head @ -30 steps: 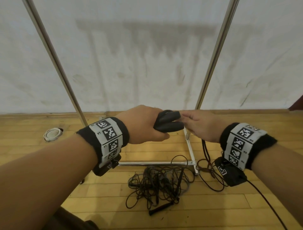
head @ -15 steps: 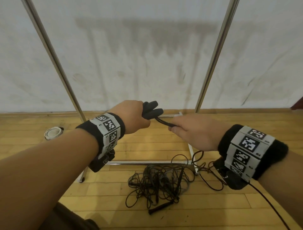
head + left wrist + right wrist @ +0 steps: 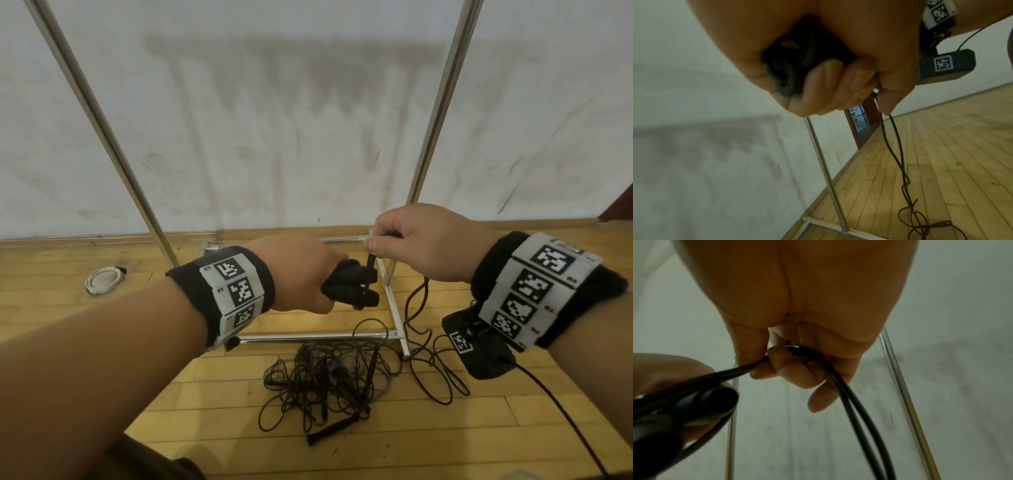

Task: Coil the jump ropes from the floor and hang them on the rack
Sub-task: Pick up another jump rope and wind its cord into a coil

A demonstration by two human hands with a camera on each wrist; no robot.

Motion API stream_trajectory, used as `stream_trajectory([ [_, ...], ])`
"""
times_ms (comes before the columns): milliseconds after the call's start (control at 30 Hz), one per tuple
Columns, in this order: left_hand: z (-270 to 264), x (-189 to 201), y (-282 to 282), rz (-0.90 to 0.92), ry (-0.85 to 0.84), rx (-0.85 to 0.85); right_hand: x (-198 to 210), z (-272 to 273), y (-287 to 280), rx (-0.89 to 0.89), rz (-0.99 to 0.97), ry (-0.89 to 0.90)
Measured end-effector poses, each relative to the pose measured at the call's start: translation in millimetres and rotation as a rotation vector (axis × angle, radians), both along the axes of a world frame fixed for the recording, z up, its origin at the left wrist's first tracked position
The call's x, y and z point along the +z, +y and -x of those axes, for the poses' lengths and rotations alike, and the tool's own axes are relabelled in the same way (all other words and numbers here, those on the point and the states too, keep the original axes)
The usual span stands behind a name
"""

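My left hand (image 3: pixel 301 274) grips the two black handles (image 3: pixel 352 289) of one jump rope, held side by side and pointing right. Just above them my right hand (image 3: pixel 411 240) pinches the doubled black cord (image 3: pixel 851 410) of that rope between thumb and fingers. The cord (image 3: pixel 416 308) hangs down from this hand to the floor. In the left wrist view the handles (image 3: pixel 797 61) sit in my curled fingers and the cord (image 3: pixel 894 146) trails down. A tangled pile of black jump ropes (image 3: pixel 329 380) lies on the wooden floor below my hands.
The metal rack's uprights (image 3: pixel 106 137) (image 3: pixel 435 113) rise against a white wall; its base bars (image 3: pixel 308 337) lie on the floor right behind the pile. A white round object (image 3: pixel 102 281) sits on the floor at left. A dark door (image 3: pixel 861 126) is farther along the wall.
My left hand has dropped and turned so the handles point right. My right hand slid along the cord, rose above the handles and now holds the cord over them.
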State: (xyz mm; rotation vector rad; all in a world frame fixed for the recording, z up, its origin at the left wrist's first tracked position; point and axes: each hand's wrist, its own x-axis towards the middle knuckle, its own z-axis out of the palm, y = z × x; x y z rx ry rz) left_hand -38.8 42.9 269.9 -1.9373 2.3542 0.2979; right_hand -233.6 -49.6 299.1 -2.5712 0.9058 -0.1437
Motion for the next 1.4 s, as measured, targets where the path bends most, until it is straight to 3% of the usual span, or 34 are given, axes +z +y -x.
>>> stream_trajectory([
  [167, 1.3, 4.9, 5.5, 0.008, 0.125, -0.048, -7.7, 3.1, -3.5, -0.029, -0.240, -0.085],
  [367, 3.3, 7.8, 9.6, 0.065, 0.497, 0.025, -23.8, -8.8, 8.1, -0.184, -0.705, -0.453],
  [467, 3.8, 9.9, 5.3, 0.184, 0.599, 0.113, -32.8, -13.8, 13.7, -0.252, -0.807, -0.549],
  [567, -2.5, 13.4, -3.1, 0.313, 0.619, 0.244, -43.1, -19.3, 22.0, -0.273, -0.777, -0.343],
  [667, -13.3, 10.4, -10.3, 0.307, 0.516, 0.379, -49.2, -24.5, 28.6, -0.286, -0.751, -0.199],
  [800, -29.5, 3.9, -16.6, 0.227, 0.354, 0.494, -34.9, -23.9, 34.1, -0.103, -0.309, 0.004],
  [1000, -21.9, -4.9, -15.5, 0.069, 0.038, 0.356, 3.8, -21.5, 33.4, 0.088, 0.023, 0.198],
  [1133, -9.9, -6.9, -9.2, 0.001, -0.045, 0.200, 15.2, -12.6, 21.8, 0.070, 0.090, 0.139],
  [1400, 9.2, -1.4, 5.4, 0.043, -0.034, -0.050, 10.5, 0.4, -2.7, 0.046, -0.139, -0.102],
])
